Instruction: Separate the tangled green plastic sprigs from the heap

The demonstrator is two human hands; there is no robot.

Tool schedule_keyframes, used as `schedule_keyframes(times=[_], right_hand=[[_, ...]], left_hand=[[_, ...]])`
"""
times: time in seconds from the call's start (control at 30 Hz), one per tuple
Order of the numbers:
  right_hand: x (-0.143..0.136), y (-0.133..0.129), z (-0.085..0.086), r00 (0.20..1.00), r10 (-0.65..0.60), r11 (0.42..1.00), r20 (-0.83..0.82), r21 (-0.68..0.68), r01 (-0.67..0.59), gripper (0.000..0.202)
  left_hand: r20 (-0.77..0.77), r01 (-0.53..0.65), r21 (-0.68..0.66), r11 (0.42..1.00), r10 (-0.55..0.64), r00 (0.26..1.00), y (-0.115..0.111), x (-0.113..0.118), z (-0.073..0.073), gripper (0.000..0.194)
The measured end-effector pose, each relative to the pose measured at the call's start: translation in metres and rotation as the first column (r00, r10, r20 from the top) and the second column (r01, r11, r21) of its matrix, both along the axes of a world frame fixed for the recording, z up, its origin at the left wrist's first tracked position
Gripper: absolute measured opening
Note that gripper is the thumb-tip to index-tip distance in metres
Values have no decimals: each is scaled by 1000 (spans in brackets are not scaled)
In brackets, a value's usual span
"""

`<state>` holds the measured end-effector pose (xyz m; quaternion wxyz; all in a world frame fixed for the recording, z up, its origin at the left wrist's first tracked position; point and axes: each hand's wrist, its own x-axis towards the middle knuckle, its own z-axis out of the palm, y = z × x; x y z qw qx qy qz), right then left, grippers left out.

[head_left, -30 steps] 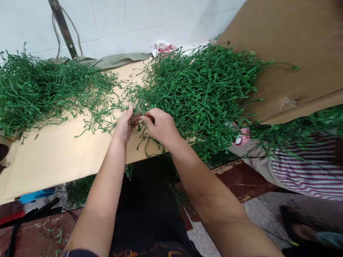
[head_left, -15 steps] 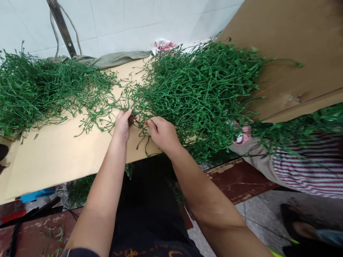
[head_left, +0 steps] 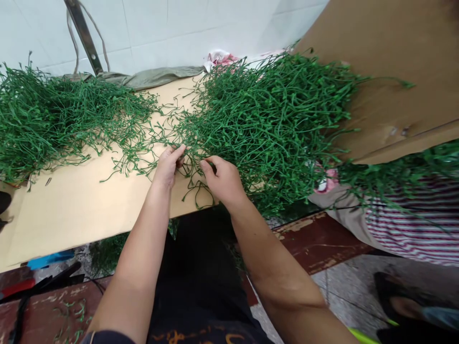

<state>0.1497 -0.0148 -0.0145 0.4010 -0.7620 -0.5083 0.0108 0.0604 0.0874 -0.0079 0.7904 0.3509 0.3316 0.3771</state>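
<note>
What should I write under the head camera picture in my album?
Left hand and right hand over cardboard, near two big heaps of green stems.

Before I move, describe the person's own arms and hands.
The left hand and right hand are bare, without gloves; no watch or bracelet shows. The left forearm and right forearm are uncovered. A dark sleeve shows on the left, at the bottom; no right sleeve is in view.

Thin green stems [head_left: 276,114] heaped, tangled, on cardboard [head_left: 82,205].
</note>
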Motion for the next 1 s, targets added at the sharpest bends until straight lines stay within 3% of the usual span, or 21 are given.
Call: schedule_keyframes(times=[0.13,0.33,0.47,0.57,0.63,0.73,0.83,0.87,1.0], right_hand=[[-1,-6,6,999,3,999,-48,-38,-5,29],[-9,-7,6,995,74,997,-64,3,-74,27],[-32,-15,2,991,127,992,-32,19,-126,28],[-55,-25,4,966,257,966,23,38,-258,28],[-60,-32,9,936,348,935,50,49,-350,29],[-41,-47,22,872,490,868,-8,-90,-488,31],[-2,-71,35,781,621,728,-67,-321,-606,28],[10,-80,39,777,628,715,-51,-357,-601,23],[36,-90,48,874,473,857,113,-290,-426,27]], left_hand=[[-63,-16,137,990,25,998,1,1,-2,16],[-54,-71,96,993,76,996,3,4,-3,16],[-24,-161,3,987,161,987,9,2,-3,18],[52,-243,-64,968,246,968,12,0,-3,25],[73,-239,-31,971,241,968,11,-1,-3,26],[34,-158,49,986,156,987,7,-1,-2,22],[11,-101,47,994,101,995,5,1,-3,19],[4,-94,48,994,94,996,5,1,-3,18],[-66,-76,84,994,81,995,6,3,-3,15]])
